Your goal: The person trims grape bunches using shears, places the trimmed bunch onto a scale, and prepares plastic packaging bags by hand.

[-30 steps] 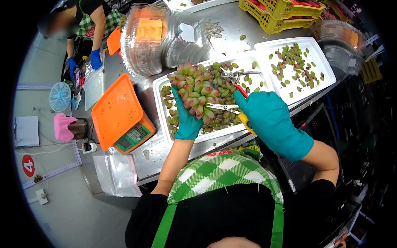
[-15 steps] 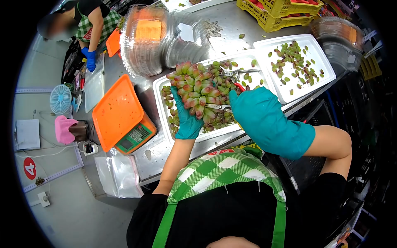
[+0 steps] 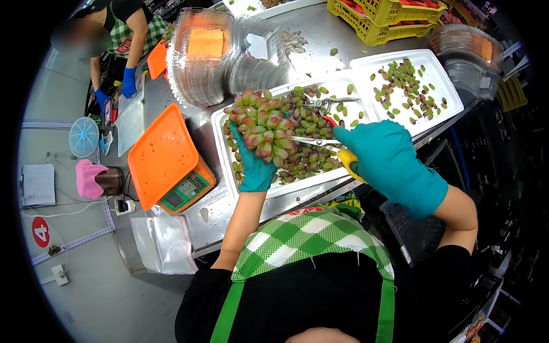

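Observation:
My left hand (image 3: 256, 171), in a teal glove, is wrapped round a bunch of long green-and-red grapes (image 3: 264, 124) from its left and lower side. Closed on the yellow handle of a pair of scissors (image 3: 315, 141) is my right hand (image 3: 392, 166), also gloved in teal. The scissor blades point left, their tips at the right edge of the bunch. Beneath both is a white tray (image 3: 293, 186) with many loose grapes (image 3: 314, 128). Pruning shears (image 3: 321, 103) with a red handle lie in that tray, partly behind my right hand.
A second white tray (image 3: 443, 74) with scattered grapes adjoins on the right. Stacked clear plastic boxes (image 3: 197, 68) stand behind, and an orange-topped scale (image 3: 163, 154) to the left. Yellow crates (image 3: 372, 28) are at the back. A co-worker's blue-gloved hand (image 3: 129, 83) shows far left.
The bunch has shifted slightly left and turned in my left hand. My right hand has drawn back to the right with the scissors, showing their yellow handle. The co-worker's hands have moved apart.

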Demonstrator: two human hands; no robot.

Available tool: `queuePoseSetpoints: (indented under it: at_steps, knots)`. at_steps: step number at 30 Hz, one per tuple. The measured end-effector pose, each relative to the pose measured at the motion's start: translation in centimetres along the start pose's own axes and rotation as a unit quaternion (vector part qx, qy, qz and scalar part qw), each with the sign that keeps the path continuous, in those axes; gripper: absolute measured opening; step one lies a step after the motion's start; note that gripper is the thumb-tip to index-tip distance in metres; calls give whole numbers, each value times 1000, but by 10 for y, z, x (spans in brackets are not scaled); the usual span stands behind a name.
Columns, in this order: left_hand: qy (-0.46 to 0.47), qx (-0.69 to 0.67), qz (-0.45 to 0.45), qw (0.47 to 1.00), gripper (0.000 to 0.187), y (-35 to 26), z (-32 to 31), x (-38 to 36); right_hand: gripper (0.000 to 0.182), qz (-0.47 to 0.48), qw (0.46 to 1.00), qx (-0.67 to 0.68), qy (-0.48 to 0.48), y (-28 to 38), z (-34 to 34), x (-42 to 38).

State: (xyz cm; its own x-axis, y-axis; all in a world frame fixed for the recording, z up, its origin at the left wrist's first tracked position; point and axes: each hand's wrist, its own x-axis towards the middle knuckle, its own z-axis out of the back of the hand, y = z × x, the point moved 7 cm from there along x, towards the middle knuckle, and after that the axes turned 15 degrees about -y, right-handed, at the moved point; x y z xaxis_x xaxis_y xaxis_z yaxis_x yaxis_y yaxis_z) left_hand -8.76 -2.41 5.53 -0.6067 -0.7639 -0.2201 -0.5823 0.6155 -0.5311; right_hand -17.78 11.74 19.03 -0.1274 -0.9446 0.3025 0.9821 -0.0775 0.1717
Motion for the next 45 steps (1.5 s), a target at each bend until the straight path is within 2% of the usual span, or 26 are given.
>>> queuePoseSetpoints:
  at_steps: [3,5,7,10,11,14,15,16,18,20,21,22,24,27,30,31,34,38,39,41,42,43,44,45]
  knots:
    - [12,-89,23,996,61,-3,15,10,28,-134,983,-3,123,-39,-49,-18]
    - [31,-115,34,992,62,-8,15,10,25,-124,990,-26,60,-62,-105,-41]
    - [20,-79,5,997,65,-14,15,10,23,-92,985,-120,83,-75,-162,-75]
    - [-3,34,-107,994,60,-39,13,11,22,-124,970,-151,145,-75,-156,-91]
    - [-25,63,-114,991,69,-45,-10,2,27,-148,951,-139,232,-81,-154,-90]
    - [-12,85,-102,991,70,-39,-14,3,37,-262,954,60,134,-69,-103,-56]
    - [63,42,-65,995,66,-30,-20,3,47,-328,909,249,66,-65,-108,-53]
    - [46,52,-48,996,67,-22,-14,6,58,-377,822,427,-5,-61,-115,-49]
    - [13,75,-11,997,70,-6,-3,7,71,-315,705,606,-190,-42,-107,-28]
    - [-16,132,14,991,72,6,-6,-1,77,-233,762,556,-239,-24,-81,-4]
    - [-24,164,17,986,71,11,-5,-1,77,-223,779,525,-262,-23,-84,0]
    - [-31,195,19,980,70,14,-5,1,75,-241,746,555,-276,-21,-87,4]
    - [-27,268,-8,963,65,13,-8,4,66,-336,701,572,-262,-33,-130,-4]
    - [7,366,-77,928,62,8,-23,13,53,-364,557,698,-265,-47,-152,-3]
    - [-39,403,-25,914,61,6,-27,10,43,-405,430,784,-188,-61,-207,-14]
    - [-63,430,-6,900,57,4,-24,10,41,-380,392,820,-174,-54,-193,-9]
    - [-85,377,32,922,53,-5,-29,1,42,-340,222,909,-93,-45,-203,-4]
    - [-137,264,7,955,53,0,24,21,45,-323,219,919,-59,-34,-200,-2]
    - [-105,230,17,967,60,9,23,18,45,-325,218,919,-53,-33,-204,0]
    - [-84,105,125,983,62,26,14,5,45,-333,213,917,-40,-28,-214,0]
    - [-73,40,177,981,63,33,8,-1,44,-352,229,907,-36,-29,-219,-2]
    - [-12,7,177,984,62,33,-5,-6,44,-370,244,896,-30,-27,-216,-1]
    - [-39,28,144,988,61,33,2,-4,43,-387,260,884,-25,-26,-213,0]
    - [-66,48,111,990,61,34,14,-1,40,-389,304,869,-38,-26,-204,1]
